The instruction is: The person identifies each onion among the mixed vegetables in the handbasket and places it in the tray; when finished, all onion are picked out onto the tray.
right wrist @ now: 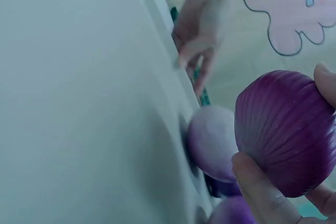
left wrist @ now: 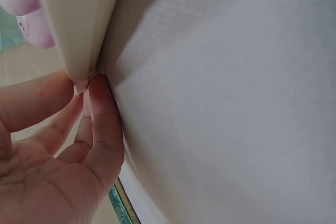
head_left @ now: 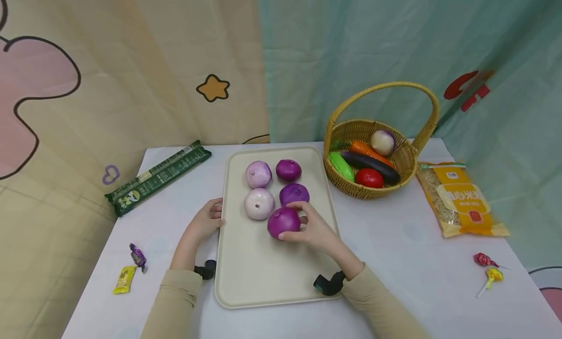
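My right hand holds a purple onion over the middle of the cream tray. In the right wrist view, thumb and fingers grip the sides of that onion, which looks raised off the tray. At the tray's left rim, my left hand pinches the edge; the left wrist view has its fingers beneath the rim. Two more purple onions, a far one and a nearer one, lie on the tray. Beside them are two pale purple-white round vegetables, seemingly turnips.
A handled wicker basket with toy-like vegetables stands behind the tray on the right. Right of it lies a yellow grain bag, with two lollipops nearer. Leftward are a long green packet and two wrapped candies.
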### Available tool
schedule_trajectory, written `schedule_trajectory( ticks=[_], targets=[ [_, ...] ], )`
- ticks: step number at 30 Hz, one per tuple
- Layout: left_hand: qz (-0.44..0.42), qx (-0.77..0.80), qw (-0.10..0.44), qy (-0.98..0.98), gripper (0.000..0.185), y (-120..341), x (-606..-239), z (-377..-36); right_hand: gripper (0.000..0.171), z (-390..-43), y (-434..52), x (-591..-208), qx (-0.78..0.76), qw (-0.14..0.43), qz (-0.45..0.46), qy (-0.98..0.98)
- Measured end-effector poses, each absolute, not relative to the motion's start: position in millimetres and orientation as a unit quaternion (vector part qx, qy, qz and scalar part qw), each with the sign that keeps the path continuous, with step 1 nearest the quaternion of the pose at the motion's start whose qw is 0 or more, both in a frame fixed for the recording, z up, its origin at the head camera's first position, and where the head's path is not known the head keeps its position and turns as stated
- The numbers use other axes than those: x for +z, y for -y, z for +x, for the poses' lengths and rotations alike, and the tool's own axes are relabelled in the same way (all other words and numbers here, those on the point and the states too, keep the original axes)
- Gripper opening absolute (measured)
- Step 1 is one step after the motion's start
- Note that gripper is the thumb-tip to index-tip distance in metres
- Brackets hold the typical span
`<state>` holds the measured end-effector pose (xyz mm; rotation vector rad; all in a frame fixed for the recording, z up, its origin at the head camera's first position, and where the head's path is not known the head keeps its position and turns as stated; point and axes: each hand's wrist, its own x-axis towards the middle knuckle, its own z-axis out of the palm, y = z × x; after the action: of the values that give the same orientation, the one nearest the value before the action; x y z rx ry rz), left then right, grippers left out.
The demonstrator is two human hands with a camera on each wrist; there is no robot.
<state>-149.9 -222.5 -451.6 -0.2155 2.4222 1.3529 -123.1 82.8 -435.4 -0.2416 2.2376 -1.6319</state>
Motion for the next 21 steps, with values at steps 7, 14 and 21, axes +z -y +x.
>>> schedule_trajectory(
  ticks=[7,14,21],
  targets=[
    [-0.080,0.477,0.183,-0.856,0.063,225.0,-450.5,-148.3,0.075,-105.4,-38.7,-458.5,-0.527,0.165,-0.149,-0.820],
    [-0.074,0.479,0.175,-0.857,0.063,223.7,-450.6,-151.9,0.071,-106.6,-27.5,-462.8,-0.494,0.134,-0.164,-0.843],
    [-0.068,0.474,0.176,-0.860,0.063,224.1,-453.6,-152.8,0.076,-108.5,-32.4,-460.2,-0.482,0.155,-0.161,-0.847]
  ],
)
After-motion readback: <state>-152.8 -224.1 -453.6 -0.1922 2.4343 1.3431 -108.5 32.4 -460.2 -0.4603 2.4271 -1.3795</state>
